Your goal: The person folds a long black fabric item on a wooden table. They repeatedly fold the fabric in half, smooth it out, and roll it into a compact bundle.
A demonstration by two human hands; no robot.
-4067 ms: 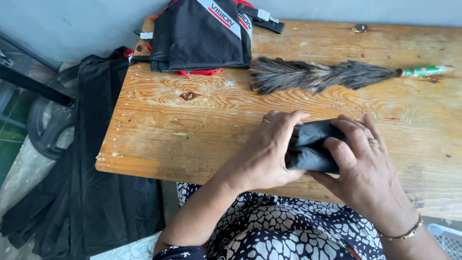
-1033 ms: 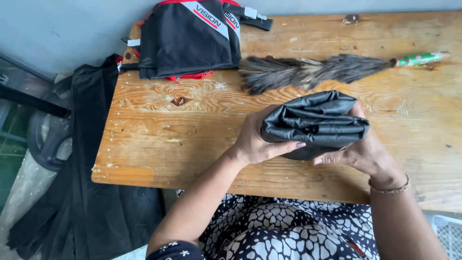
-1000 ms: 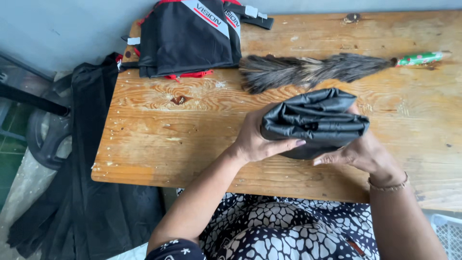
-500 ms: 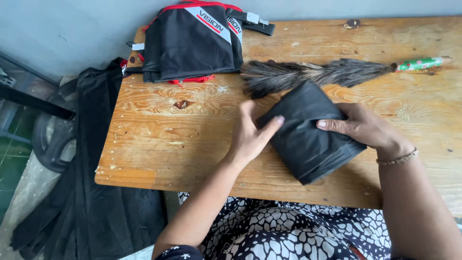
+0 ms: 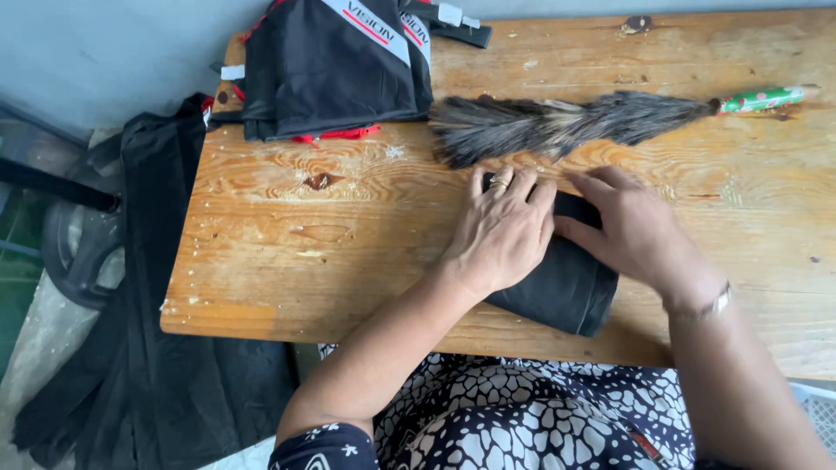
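Two hands down on one folded black cloth [image 5: 566, 292] — left hand [image 5: 501, 233] and right hand [image 5: 640, 233] side by side, palms pressing. Lies on the wooden table [image 5: 287, 252], toward the near edge, just in front of the feather duster [image 5: 566, 126]; touching it or not, cannot tell, since the hands cover that side.

Looks folded already into a thick, compact packet: rounded fold at the near right end, layers stacked, no loose corner showing. Fingers [image 5: 522, 184] of the left hand stretched out flat and close together over the packet's far end, a ring on one; grips nothing, only bears down. Same on the right — fingers extended across the top of the cloth, tips close against the left hand, nothing pinched or held.

Reads as the flattening stage: folding itself largely done, smoothing under way, packet not yet let go.

At the table's far left corner sits another black fabric piece with red trim [image 5: 331, 70], also folded. Beside the table's left edge, down to the floor, hangs more black fabric [image 5: 165, 278], loose and unfolded. Suggests one piece finished, one nearly so, more left.
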